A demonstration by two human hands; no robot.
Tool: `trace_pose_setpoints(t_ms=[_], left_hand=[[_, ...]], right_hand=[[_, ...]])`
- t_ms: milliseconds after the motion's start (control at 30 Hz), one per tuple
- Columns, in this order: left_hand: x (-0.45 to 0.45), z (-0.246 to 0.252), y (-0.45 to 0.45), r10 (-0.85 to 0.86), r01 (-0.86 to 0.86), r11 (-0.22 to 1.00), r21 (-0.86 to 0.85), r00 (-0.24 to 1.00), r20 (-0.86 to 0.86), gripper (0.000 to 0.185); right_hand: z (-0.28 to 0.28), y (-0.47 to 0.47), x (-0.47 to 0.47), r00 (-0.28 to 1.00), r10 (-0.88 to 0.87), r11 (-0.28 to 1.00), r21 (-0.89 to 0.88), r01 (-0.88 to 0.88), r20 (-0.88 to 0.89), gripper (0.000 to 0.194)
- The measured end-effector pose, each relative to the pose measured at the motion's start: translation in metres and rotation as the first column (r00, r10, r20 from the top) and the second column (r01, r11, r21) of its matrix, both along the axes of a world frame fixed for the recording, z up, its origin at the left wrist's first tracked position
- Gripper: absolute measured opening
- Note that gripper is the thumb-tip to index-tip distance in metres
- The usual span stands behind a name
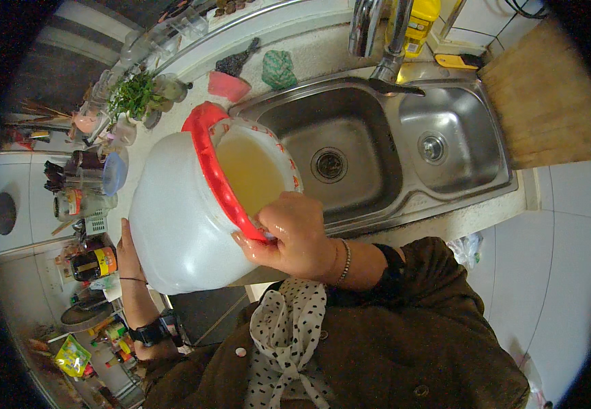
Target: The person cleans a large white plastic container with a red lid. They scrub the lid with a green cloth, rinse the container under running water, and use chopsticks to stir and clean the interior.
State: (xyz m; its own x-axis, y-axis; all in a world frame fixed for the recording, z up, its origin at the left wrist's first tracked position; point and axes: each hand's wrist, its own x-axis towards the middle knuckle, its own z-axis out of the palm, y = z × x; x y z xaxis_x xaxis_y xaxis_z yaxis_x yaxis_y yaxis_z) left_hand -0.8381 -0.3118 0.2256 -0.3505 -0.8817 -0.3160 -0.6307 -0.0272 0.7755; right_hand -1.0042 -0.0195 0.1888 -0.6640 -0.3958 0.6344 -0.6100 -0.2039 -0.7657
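Note:
A large white plastic basin (172, 214) with a scalloped red rim (207, 158) is held in the air, tilted with its mouth towards the double stainless steel sink. Cloudy yellowish liquid (249, 171) lies inside it, near the lower lip. My right hand (295, 232) grips the near side of the rim, thumb outside, and its skin looks wet. Against the outer base at the left, my left hand (129, 250) supports the basin; most of its fingers are hidden behind it. The mouth overlaps the left edge of the larger sink bowl (362, 138), whose drain is visible.
A chrome faucet (388, 66) rises behind the sink, beside a yellow bottle (420, 23). A pink sponge (229, 87), a green mesh scrubber (279, 69) and a dark scrubber (236, 59) lie on the back counter. A wooden board (545, 102) stands right; jars and greens (134, 95) crowd the left.

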Motion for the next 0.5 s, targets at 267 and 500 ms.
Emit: trace_pose_setpoints(t_ms=[267,500], left_hand=[[0.005,0.002,-0.001,-0.054,0.055,0.998,-0.004,0.991,0.125,0.069],[0.004,0.0,-0.007,-0.146,0.151,0.988,-0.023,0.976,0.163,0.069]], right_hand=[[-0.013,-0.003,0.005,0.991,-0.014,0.999,0.051,0.007,0.13,0.029],[-0.028,-0.005,0.006,0.969,-0.023,0.999,0.053,0.01,0.247,0.031]])
